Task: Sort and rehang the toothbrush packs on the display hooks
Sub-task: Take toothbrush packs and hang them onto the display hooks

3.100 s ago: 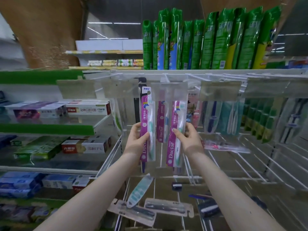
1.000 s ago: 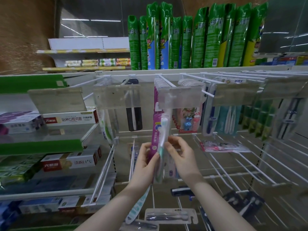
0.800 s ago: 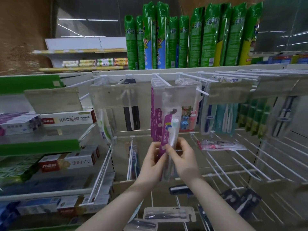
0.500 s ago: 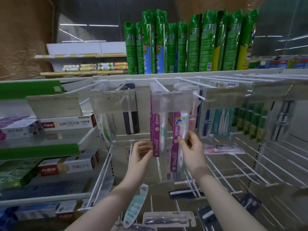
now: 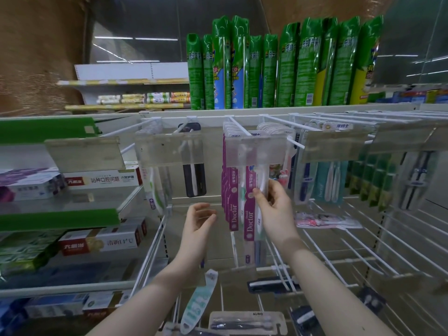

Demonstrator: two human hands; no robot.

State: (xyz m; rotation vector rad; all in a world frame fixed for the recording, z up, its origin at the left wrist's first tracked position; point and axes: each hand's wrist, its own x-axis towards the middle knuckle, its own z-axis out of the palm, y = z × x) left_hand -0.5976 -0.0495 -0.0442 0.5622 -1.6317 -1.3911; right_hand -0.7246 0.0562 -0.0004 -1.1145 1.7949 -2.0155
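Shop wire rack [image 5: 339, 241]: right hand [image 5: 275, 209] fingers pinching purple toothbrush pack [image 5: 249, 214]; left hand [image 5: 197, 224] fingers apart.

A clear price tag holder [image 5: 255, 151] hides the purple toothbrush pack [image 5: 250, 209] top and hook.

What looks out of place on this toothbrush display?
A pink toothbrush pack lies flat on the wire rack at right instead of hanging from a hook. More packs, among them a black pack, lie loose on the lower rack in front. The purple packs hang straight.
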